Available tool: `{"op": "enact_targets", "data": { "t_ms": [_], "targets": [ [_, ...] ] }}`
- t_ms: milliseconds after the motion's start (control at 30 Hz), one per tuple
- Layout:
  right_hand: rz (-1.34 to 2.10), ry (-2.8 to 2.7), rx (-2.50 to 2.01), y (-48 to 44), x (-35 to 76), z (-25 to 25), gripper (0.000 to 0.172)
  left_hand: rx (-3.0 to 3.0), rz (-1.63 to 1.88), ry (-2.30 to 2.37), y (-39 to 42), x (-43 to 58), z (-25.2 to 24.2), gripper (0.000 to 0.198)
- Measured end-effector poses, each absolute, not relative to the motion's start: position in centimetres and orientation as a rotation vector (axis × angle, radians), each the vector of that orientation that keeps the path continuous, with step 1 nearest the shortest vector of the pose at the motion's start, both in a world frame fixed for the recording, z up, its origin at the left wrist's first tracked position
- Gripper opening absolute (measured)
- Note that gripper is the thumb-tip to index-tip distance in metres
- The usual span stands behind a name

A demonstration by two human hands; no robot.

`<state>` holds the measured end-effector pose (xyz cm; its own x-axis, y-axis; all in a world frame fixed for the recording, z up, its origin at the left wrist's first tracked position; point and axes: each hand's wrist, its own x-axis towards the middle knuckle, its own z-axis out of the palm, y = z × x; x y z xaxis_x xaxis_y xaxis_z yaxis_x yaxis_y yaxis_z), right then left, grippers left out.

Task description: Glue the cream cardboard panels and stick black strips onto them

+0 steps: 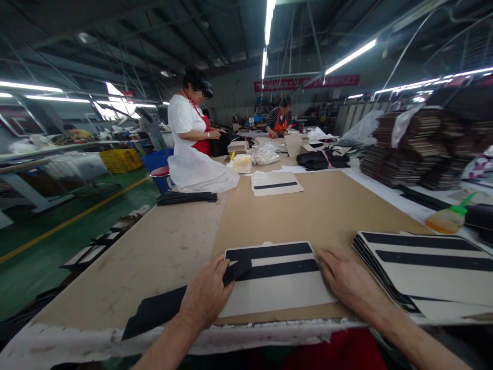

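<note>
On the cream panel (pixel 271 290), left hand (pixel 206 294) palm-down, fingers tight around a black strip (pixel 157 308); right hand (pixel 344 281) flat, fingers outstretched, empty.

Nothing's reading clearly here; the red banner (pixel 308 82) on the back wall is showing lettering (way too blurry to make out).

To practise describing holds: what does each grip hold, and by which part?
The left-hand grip holds the black strip near one end; the right-hand grip holds nothing, resting flat on the striped panel.
</note>
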<state>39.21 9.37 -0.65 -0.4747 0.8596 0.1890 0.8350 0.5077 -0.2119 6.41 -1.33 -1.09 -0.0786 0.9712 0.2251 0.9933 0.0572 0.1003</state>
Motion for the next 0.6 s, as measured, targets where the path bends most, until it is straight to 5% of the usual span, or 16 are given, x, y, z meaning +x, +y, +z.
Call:
{"op": "enact_targets", "data": {
  "t_ms": [167,367,600],
  "targets": [
    [0.274,-2.506,-1.119,4.9,35.5,-1.4,0.049,-2.024,-0.442,-2.260,-1.7,6.2,-1.2,0.030],
    [0.519,-2.729,-0.887,2.4,31.2,-1.0,0.092,-1.838,-0.381,-2.332,-1.5,5.7,-1.7,0.032],
    [0.407,-2.760,-0.852,1.0,31.1,-2.6,0.081,-1.642,-0.573,-2.324,-2.0,5.5,-1.6,0.038]
  ]
}}
